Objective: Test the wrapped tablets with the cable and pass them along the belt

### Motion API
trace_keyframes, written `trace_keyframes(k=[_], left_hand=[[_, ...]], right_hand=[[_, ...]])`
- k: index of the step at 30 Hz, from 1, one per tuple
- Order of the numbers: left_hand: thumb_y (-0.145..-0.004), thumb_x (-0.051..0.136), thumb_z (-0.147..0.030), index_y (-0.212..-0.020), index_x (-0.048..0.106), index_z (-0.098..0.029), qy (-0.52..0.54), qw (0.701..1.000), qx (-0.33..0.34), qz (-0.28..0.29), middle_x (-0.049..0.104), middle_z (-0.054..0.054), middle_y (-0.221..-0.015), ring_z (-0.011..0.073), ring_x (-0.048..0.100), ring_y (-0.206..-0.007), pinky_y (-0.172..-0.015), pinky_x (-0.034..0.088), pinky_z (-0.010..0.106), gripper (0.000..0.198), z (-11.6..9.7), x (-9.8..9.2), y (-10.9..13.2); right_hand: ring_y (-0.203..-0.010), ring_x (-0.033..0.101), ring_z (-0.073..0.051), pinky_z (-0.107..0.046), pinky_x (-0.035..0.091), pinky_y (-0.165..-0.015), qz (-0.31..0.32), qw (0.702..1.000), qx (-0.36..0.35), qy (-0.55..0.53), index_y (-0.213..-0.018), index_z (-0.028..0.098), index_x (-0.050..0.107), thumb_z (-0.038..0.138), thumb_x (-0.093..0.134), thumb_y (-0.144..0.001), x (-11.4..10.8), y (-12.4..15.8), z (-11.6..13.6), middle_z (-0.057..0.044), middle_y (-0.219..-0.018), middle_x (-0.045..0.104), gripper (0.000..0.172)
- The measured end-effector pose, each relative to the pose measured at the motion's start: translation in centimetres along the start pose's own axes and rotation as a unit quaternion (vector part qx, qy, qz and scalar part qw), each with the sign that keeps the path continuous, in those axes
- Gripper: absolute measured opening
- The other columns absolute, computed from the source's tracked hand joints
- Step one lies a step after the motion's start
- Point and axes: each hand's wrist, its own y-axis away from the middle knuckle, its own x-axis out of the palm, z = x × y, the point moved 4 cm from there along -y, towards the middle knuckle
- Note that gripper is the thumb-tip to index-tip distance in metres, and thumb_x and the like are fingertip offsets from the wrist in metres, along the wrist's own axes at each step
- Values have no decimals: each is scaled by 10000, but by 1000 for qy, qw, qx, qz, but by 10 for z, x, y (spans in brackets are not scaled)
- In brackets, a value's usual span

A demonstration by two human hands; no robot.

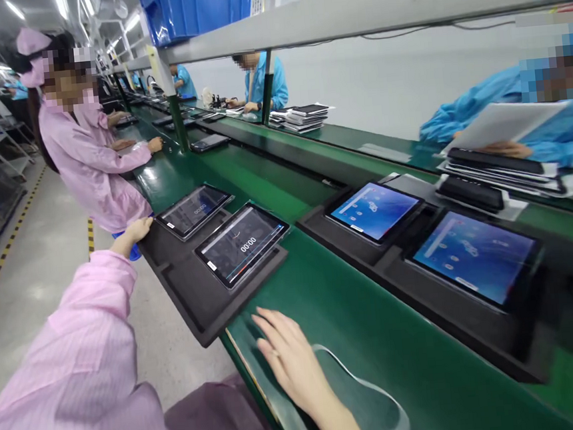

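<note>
My left hand point(140, 229) grips the far left edge of a black foam tray point(185, 287), which overhangs the near edge of the green bench. Two tablets lie on that tray: a farther tablet point(196, 211) and a nearer tablet point(243, 242), both with dark screens reading 00:00. Fingers stretched out and holding nothing, my right hand point(291, 355) is over the bench top, just short of the tray's near corner. A thin white cord point(364, 383) lies beside my right wrist; where its ends go is hidden.
On the right, a second black foam tray point(366, 269) carries two tablets with blue screens point(374, 211). A stack of sheets and black devices point(498, 170) stands beyond, by a worker in blue. Another worker in pink point(84, 145) stands at left. A post point(178, 121) rises from the bench.
</note>
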Motion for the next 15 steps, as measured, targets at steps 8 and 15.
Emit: trace_keyframes(k=[8,15], left_hand=[[-995,666,-380,-1305,618,-172,-115,991,3,71,640,111,-1315,260,663,-1143,-956,585,474,376,17,15,3],[-1003,636,-416,-1188,684,-149,-120,985,61,109,692,107,-1253,275,661,-1176,-1054,513,510,329,9,26,43]], right_hand=[[-1099,649,-224,-396,537,-988,87,994,-56,29,-1161,202,698,320,327,-1120,39,-59,8,-98,-1168,727,392],[-754,513,-214,-364,395,-748,103,992,-14,77,-740,204,603,386,301,-1129,14,-37,-8,-62,-730,629,525]])
